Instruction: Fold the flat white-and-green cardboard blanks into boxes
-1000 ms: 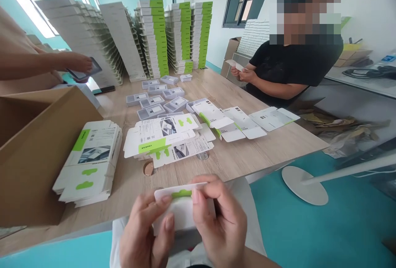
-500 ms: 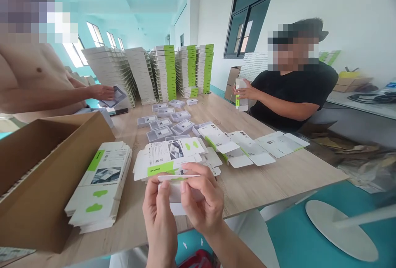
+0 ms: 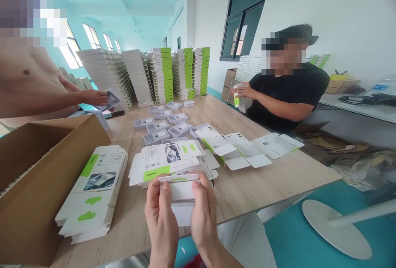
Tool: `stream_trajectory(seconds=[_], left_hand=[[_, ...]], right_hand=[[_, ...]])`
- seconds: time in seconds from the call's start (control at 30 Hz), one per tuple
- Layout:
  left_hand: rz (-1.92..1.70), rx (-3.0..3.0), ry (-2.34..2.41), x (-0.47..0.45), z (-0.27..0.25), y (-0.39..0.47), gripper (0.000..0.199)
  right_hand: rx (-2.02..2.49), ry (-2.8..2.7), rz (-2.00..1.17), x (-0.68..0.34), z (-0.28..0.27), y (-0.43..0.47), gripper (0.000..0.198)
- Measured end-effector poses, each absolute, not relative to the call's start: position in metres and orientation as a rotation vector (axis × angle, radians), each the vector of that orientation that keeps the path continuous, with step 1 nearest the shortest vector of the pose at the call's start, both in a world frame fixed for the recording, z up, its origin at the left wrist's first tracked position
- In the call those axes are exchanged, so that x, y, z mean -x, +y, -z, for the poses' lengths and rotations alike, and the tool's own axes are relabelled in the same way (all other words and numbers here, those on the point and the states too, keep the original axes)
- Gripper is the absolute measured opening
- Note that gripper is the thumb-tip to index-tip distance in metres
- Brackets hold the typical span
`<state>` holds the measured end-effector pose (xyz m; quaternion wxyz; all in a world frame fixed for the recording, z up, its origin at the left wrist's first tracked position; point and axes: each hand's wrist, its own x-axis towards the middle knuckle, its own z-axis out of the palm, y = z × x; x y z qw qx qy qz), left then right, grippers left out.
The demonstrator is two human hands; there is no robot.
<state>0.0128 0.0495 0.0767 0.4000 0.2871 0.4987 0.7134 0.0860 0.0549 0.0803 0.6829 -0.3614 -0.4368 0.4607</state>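
Between my two hands is a small white carton (image 3: 182,191) with a hang tab at its far end. My left hand (image 3: 161,204) grips its left side, thumb on top. My right hand (image 3: 202,206) grips its right side, the thumb lying near the tab's base. Fingers of both hands curl behind the tab, partly out of sight. A white flap hangs below the carton, toward me. Just beyond my hands lies a loose pile of flat printed cartons (image 3: 154,158), white and green. To the left rests a neat stack of flat cartons (image 3: 102,177).
A brown cardboard box (image 3: 74,144) stands at the table's left. Clear plastic trays (image 3: 156,136) lie mid-table, with tall carton stacks (image 3: 161,74) behind. Opened cartons (image 3: 244,148) spread to the right. A person at left holds a tray (image 3: 109,100); another at right handles a carton (image 3: 236,96).
My right hand has shifted from the carton's middle to its right side, the thumb moving away from the left thumb. More of the carton's white face shows. The view has swung slightly right.
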Motion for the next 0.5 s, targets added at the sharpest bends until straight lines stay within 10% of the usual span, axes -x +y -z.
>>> stream_trajectory(seconds=[0.5], left_hand=[[-1.799, -0.846, 1.341, -0.018, -0.081, 0.051, 0.046]], right_hand=[[0.820, -0.900, -0.983, -0.081, -0.073, 0.061, 0.021]])
